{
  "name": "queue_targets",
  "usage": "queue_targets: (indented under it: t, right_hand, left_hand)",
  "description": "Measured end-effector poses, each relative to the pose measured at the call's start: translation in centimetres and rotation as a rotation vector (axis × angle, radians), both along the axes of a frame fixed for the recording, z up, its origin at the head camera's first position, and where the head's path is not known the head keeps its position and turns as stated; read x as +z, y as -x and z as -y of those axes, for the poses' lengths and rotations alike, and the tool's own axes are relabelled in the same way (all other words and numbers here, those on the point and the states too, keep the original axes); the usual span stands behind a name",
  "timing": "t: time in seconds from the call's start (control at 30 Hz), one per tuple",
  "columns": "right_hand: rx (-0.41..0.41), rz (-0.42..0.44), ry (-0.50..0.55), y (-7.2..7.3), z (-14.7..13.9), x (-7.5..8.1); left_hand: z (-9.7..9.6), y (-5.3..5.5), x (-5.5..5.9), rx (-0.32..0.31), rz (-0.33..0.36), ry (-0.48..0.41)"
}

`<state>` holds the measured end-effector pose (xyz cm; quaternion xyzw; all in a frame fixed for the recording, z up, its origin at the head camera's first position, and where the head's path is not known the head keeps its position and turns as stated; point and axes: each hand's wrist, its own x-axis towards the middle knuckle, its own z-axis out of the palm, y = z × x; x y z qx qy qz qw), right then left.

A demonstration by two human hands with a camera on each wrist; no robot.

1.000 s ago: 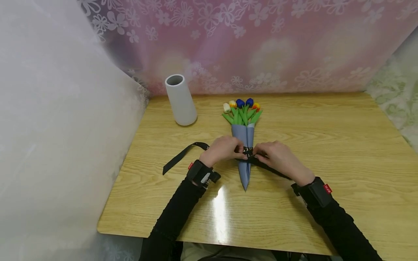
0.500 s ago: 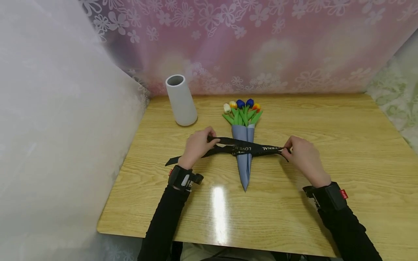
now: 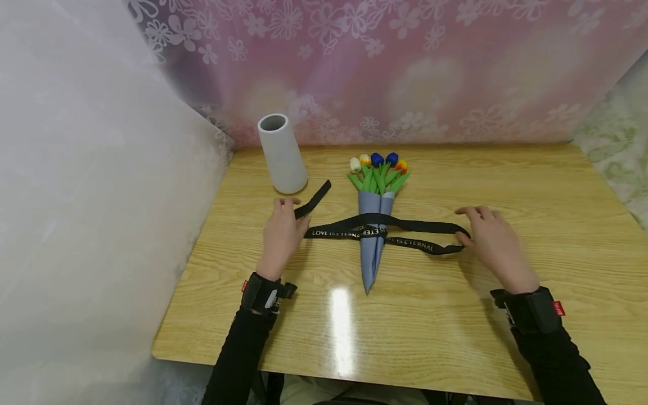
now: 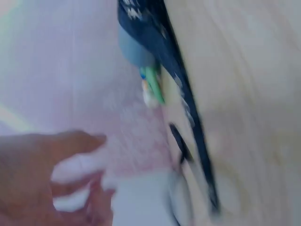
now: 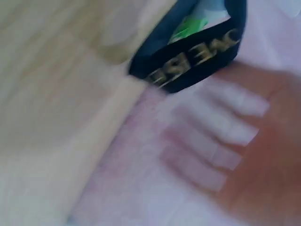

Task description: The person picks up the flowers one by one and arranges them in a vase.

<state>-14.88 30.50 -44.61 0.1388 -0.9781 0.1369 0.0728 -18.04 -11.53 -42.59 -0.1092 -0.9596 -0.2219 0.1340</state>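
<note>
A small bouquet of artificial tulips (image 3: 378,174) in blue-grey wrapping (image 3: 369,203) lies mid-table, its point toward the person. Across the wrapping runs a black ribbon (image 3: 430,226) printed with "LOVE IS ETERNAL", its strands extending to both sides. My left hand (image 3: 280,239) is by the ribbon's left stretch; the left wrist view shows its fingers apart and holding nothing. Beside the ribbon's right-hand bend is my right hand (image 3: 493,247), fingers loosely extended. In the right wrist view, that ribbon bend (image 5: 197,61) meets the thumb, possibly touching it; blur hides the contact.
A tall white vase (image 3: 282,157) stands upright at the back left of the wooden table (image 3: 531,185), near my left hand. Behind the table hangs a pink floral curtain (image 3: 354,73). A pale covering (image 3: 91,197) borders the left side.
Both hands have moved outward from the bouquet's middle, drawing the ribbon out sideways, and have since released it. The wrapping's lower point has shifted slightly left.
</note>
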Motion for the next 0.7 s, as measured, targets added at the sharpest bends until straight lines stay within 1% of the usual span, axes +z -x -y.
queue_targets:
  t: [0.03, 0.07, 0.1, 0.13, 0.17, 0.2, 0.23, 0.27, 0.3, 0.4, 0.5, 0.6, 0.7]
  right_hand:
    - [0.073, -0.032, -0.002, 0.3, 0.9, 0.1]
    - [0.155, -0.039, 0.005, 0.6, 1.8, 0.3]
    - [0.231, -0.008, 0.022, 0.7, 2.9, 0.9]
    - [0.284, 0.044, 0.036, 0.6, 4.0, 1.7]
    - [0.322, 0.082, 0.036, 0.6, 4.6, 1.8]
    - [0.331, 0.127, 0.027, 0.6, 4.8, 1.6]
    - [0.326, 0.162, 0.016, 0.5, 4.9, 1.5]
    - [0.321, 0.183, 0.007, 0.5, 4.5, 1.3]
    - [0.302, 0.202, -0.005, 0.4, 4.0, 1.1]
    - [0.218, 0.262, 0.002, 0.1, 2.2, 0.6]
    - [0.115, 0.294, 0.044, -0.2, 0.6, 0.7]
    - [0.01, 0.288, 0.077, -0.2, -0.7, 0.9]
    - [-0.089, 0.27, 0.113, -0.1, -1.9, 1.1]
  left_hand:
    - [-0.5, 0.1, 0.1, -0.082, -0.006, 0.024]
    - [-1.0, 0.2, 0.3, -0.163, 0.028, 0.05]
    - [-1.5, 0.3, 0.4, -0.244, 0.09, 0.068]
    - [-1.8, 0.4, 0.4, -0.317, 0.163, 0.096]
    - [-2.0, 0.4, 0.4, -0.371, 0.238, 0.117]
    - [-1.9, 0.5, 0.2, -0.401, 0.301, 0.136]
    - [-1.8, 0.4, 0.0, -0.403, 0.346, 0.153]
    - [-1.4, 0.4, -0.3, -0.385, 0.385, 0.157]
    - [-0.8, 0.3, -0.6, -0.359, 0.396, 0.164]
    - [1.5, 0.0, -1.4, -0.243, 0.374, 0.181]
    - [3.7, -0.4, -1.6, -0.129, 0.337, 0.19]
    - [5.3, -0.7, -1.6, -0.064, 0.314, 0.192]
    - [6.5, -0.9, -1.5, -0.033, 0.31, 0.208]
